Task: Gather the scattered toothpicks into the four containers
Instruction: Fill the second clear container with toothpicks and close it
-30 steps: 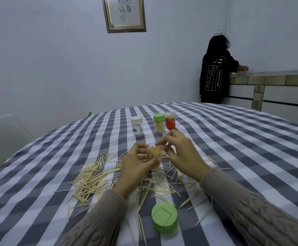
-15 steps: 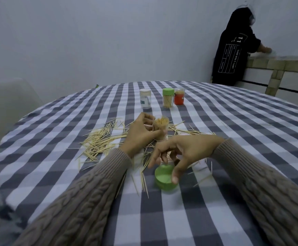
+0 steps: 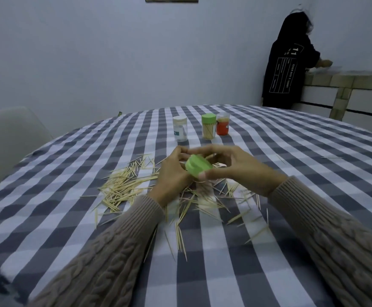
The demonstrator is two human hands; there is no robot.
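We see a checked tablecloth (image 3: pixel 269 151) strewn with toothpicks (image 3: pixel 123 187), three containers (image 3: pixel 208 127) standing beyond, and our left hand (image 3: pixel 171 173) curled around a hidden jar while right hand (image 3: pixel 236 169) fingers pinch its green lid (image 3: pixel 197 167).

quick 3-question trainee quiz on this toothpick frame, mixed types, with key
1. True or false: the right hand holds the green lid.
2. Three containers stand at the far side. Which lies furthest left? A) white-lidded jar B) green-lidded jar C) red jar
3. Fill in: loose toothpicks lie scattered on the ____ tablecloth.

Key: 1 true; 2 A; 3 checked. The left hand has its grip on something behind the lid, mostly hidden.
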